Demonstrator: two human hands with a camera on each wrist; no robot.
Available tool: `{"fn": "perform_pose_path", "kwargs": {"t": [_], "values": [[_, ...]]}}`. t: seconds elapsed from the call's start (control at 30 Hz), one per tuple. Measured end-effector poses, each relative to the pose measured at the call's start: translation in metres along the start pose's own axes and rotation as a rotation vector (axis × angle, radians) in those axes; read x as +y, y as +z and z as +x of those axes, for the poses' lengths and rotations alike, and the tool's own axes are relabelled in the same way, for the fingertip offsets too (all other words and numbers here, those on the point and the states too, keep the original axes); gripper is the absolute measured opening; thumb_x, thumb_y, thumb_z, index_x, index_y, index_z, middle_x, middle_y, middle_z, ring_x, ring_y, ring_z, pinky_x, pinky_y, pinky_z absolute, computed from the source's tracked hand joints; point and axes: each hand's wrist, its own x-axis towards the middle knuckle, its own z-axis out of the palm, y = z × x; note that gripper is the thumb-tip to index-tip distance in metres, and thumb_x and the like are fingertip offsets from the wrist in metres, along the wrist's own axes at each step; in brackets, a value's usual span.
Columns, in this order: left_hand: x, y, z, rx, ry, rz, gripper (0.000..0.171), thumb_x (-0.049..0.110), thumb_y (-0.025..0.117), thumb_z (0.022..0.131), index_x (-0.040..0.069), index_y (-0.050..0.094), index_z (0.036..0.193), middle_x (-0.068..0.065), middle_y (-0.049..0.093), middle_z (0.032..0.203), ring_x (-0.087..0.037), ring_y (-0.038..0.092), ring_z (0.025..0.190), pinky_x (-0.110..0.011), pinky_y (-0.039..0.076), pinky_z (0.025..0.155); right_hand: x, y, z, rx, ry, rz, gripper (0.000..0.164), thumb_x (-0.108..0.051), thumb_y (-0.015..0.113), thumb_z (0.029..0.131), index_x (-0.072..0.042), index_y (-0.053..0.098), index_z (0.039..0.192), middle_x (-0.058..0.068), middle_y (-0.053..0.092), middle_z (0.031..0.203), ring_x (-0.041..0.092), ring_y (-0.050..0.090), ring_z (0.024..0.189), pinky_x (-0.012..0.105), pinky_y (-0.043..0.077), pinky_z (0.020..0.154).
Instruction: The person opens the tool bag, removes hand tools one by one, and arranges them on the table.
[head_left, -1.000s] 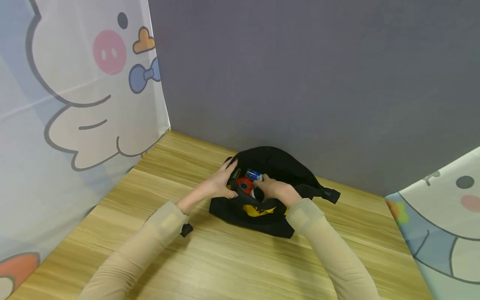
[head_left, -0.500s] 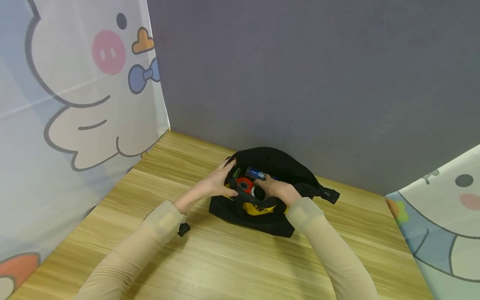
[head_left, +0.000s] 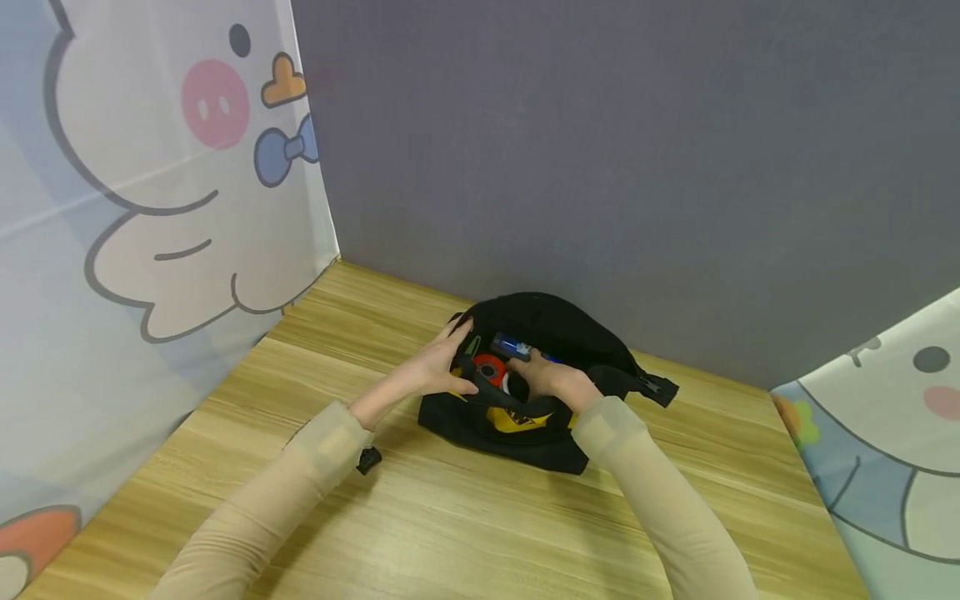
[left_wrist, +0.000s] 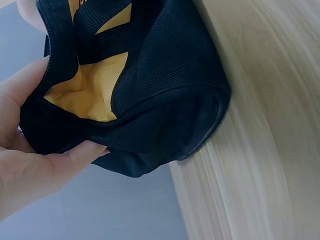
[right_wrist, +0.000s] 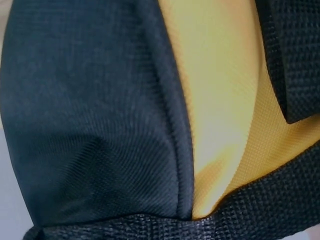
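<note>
As the black-and-yellow fabric bag (head_left: 483, 442) sat open on the pale wood-grained tabletop (head_left: 420, 525) beside the plain grey wall panel (head_left: 570, 167), the left hand (head_left: 433, 365) gripped its left end, thumb and fingers spread at the zippered rim, while the right hand (head_left: 553, 377) reached inside, its fingertips hidden, so that whether they pinched anything could not be told. Within the mouth, a round red object (head_left: 490, 363) lay between a slim green object (head_left: 472, 345) and a rounded white-and-black object (head_left: 517, 387), near a blue cylinder (head_left: 512, 346); outside, a small black object (head_left: 369, 460) lay just beside the beige left sleeve (head_left: 288, 492).
</note>
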Motion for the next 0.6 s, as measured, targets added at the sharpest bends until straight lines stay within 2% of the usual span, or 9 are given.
{"fn": "perform_pose_path", "kwargs": {"t": [0.33, 0.47, 0.6], "values": [[0.0012, 0.0016, 0.0003, -0.003, 0.001, 0.014, 0.105, 0.030, 0.074, 0.079, 0.012, 0.001, 0.152, -0.019, -0.006, 0.158, -0.039, 0.019, 0.143, -0.053, 0.034, 0.108, -0.0015, 0.0019, 0.0025, 0.052, -0.013, -0.035, 0.072, -0.036, 0.077, 0.076, -0.026, 0.039, 0.137, 0.024, 0.013, 0.153, 0.045, 0.034, 0.132, 0.059, 0.040, 0.098], [0.0009, 0.0015, 0.0006, -0.004, 0.001, -0.005, 0.105, 0.030, 0.074, 0.080, 0.012, 0.000, 0.152, -0.018, -0.006, 0.158, -0.038, 0.017, 0.143, -0.054, 0.033, 0.108, -0.0013, 0.0010, 0.0018, 0.075, -0.017, -0.040, 0.074, -0.032, 0.078, 0.076, -0.025, 0.039, 0.137, 0.022, 0.016, 0.151, 0.046, 0.034, 0.131, 0.059, 0.041, 0.097], [0.0015, 0.0013, -0.0002, -0.016, -0.014, -0.031, 0.105, 0.030, 0.074, 0.080, 0.015, -0.001, 0.152, -0.015, -0.008, 0.158, -0.036, 0.012, 0.145, -0.054, 0.032, 0.109, -0.0018, -0.0027, -0.0012, 0.078, -0.059, -0.013, 0.078, -0.032, 0.075, 0.078, -0.023, 0.034, 0.144, 0.023, 0.018, 0.150, 0.046, 0.036, 0.129, 0.058, 0.041, 0.097]]}}
